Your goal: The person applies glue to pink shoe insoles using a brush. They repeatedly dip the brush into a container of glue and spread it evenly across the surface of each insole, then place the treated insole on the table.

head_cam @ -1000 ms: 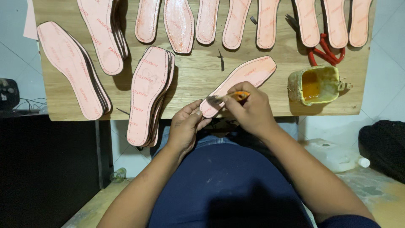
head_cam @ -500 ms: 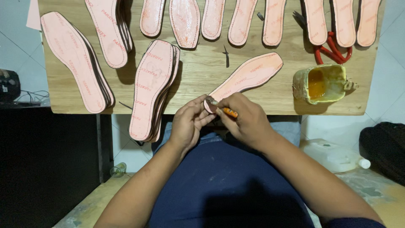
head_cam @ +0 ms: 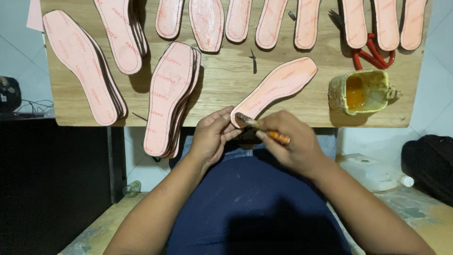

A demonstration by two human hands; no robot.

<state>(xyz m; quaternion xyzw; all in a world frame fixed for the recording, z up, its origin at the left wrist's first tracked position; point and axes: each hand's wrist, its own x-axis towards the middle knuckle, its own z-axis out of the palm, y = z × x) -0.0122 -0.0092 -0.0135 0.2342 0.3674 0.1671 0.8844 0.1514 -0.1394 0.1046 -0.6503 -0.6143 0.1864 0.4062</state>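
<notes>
My left hand (head_cam: 211,137) pinches the near end of a pink shoe insole (head_cam: 278,88) that lies slanted on the wooden board (head_cam: 226,85). In my right hand (head_cam: 291,141) is a small brush with an orange handle (head_cam: 264,130); its bristles touch the insole's near tip. Both hands hover just off the board's front edge, above my lap.
A stack of pink insoles (head_cam: 169,94) lies left of my hands, with more stacks (head_cam: 82,63) farther left and a row of single insoles (head_cam: 269,21) at the back. A dirty glue pot (head_cam: 361,90) sits at right, and red-handled scissors (head_cam: 373,52) behind it.
The view has drifted slightly. My right hand has shifted a little right and lower with the brush. My left hand still holds the insole's tip.
</notes>
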